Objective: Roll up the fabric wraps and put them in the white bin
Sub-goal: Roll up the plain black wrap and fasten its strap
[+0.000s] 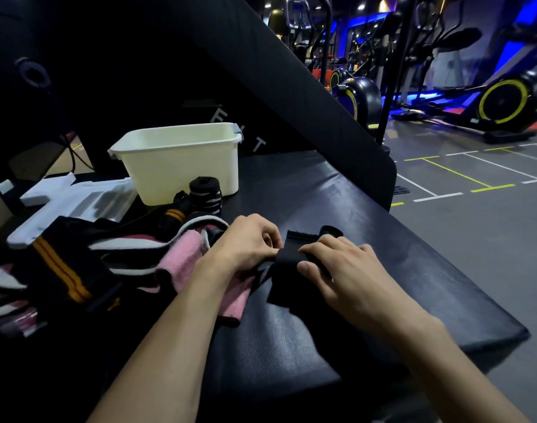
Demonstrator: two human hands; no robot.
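A black wrap (287, 264) is pinched by both hands (252, 242) (337, 267) at frame centre. The letters "FIT" (239, 132) are read behind the white bin (181, 166).

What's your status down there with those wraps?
Both hands, left and right, gripping black wrap. White bin beyond; rolled wrap standing before it.

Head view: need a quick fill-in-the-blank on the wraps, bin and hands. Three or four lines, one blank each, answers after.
1. Both hands, left and right, work on a wrap whose colour is ____.
2. The rolled striped wrap stands just in front of the ____ bin.
3. The unrolled pink wrap lies to the ____ of the left hand.
4. The stripes on the big black wrap at left are ____.

Answers: black; white; left; orange
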